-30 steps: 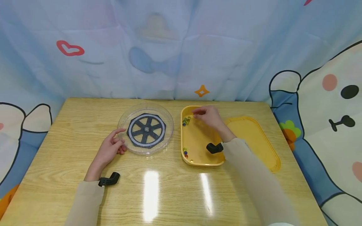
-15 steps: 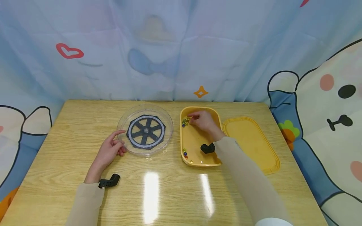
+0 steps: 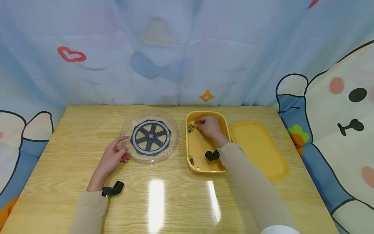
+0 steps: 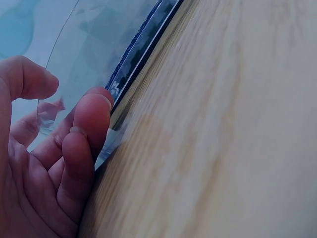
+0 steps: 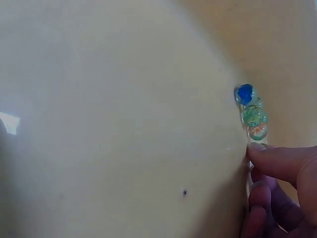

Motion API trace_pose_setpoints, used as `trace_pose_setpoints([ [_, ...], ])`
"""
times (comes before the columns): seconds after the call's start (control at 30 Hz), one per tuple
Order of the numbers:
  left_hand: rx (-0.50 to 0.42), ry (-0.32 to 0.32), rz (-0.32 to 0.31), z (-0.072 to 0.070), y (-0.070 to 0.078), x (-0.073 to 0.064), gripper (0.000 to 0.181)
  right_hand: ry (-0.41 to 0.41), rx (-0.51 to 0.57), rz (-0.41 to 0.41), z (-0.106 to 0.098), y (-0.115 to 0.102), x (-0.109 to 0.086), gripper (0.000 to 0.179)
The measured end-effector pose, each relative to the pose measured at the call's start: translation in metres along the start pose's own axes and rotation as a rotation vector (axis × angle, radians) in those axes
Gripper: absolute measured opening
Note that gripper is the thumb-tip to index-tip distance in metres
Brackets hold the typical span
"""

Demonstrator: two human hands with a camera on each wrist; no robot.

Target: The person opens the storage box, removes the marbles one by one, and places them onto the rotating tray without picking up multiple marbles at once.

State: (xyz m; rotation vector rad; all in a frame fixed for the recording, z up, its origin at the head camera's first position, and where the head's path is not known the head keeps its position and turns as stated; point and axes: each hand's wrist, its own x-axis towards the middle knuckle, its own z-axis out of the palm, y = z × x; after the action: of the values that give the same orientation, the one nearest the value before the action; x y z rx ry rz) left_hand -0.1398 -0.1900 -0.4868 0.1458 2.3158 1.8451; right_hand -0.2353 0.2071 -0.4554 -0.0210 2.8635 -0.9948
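Observation:
In the head view my left hand grips the edge of a clear round dish. A dark spoked wheel shape with a white ring shows inside it. The left wrist view has curled fingertips against the dish's wall. My right hand reaches into a yellow tray, thumb and fingers pinching at a glass marble, mostly hidden by the thumb. Beside it sit a blue marble and a green-streaked marble along the tray wall.
A few more marbles lie by the tray's near left corner. To the tray's right is a flat yellow lid on the wooden table. A patterned curtain hangs along the table's back.
My right hand has moved left and slightly down inside the tray, up to the marbles at its far left. The left hand has stayed at the dish.

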Motion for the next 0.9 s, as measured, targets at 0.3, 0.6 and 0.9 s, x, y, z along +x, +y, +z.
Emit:
trace_pose_setpoints([
  [0.3,0.005,0.015,-0.004,0.002,-0.003,0.003,0.044,0.003,0.024,0.036,-0.007,0.0,-0.001,0.021],
  [0.6,0.008,0.011,0.004,0.0,-0.002,0.003,0.044,0.043,0.029,0.071,-0.014,-0.008,-0.003,0.022],
  [0.9,0.011,0.026,-0.015,0.002,0.0,0.001,0.046,0.084,0.134,0.063,-0.024,-0.022,-0.01,0.022],
])
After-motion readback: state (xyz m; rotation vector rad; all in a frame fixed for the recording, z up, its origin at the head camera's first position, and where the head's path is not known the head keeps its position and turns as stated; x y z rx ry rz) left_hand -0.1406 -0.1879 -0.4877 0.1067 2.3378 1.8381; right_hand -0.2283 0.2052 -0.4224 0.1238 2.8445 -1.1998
